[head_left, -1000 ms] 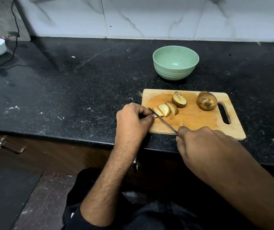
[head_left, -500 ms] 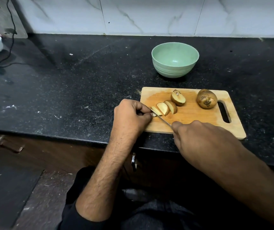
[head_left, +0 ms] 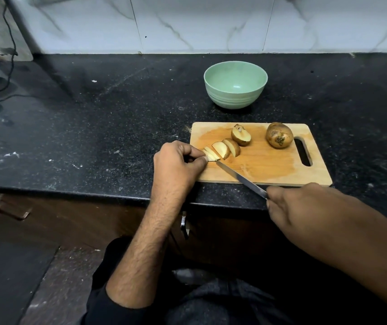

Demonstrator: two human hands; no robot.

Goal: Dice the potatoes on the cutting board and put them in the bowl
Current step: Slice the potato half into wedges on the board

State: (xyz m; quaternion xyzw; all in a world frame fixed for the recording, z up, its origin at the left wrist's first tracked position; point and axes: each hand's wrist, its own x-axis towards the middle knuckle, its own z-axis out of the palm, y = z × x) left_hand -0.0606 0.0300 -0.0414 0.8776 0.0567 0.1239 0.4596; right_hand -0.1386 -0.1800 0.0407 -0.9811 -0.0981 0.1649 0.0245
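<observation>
Potato slices (head_left: pixel 211 155) pinched by left hand (head_left: pixel 176 164); right hand (head_left: pixel 305 212) hides knife (head_left: pixel 239 177) handle it grips.

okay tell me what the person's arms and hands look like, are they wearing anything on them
Both hands, left hand and right hand, are bare: no gloves, rings or watch show. The forearms are bare and hairy. A dark sleeve is pushed up near the left elbow.

knife (head_left: pixel 240 178) drawn back, right hand (head_left: pixel 305 212) withdrawn
</observation>
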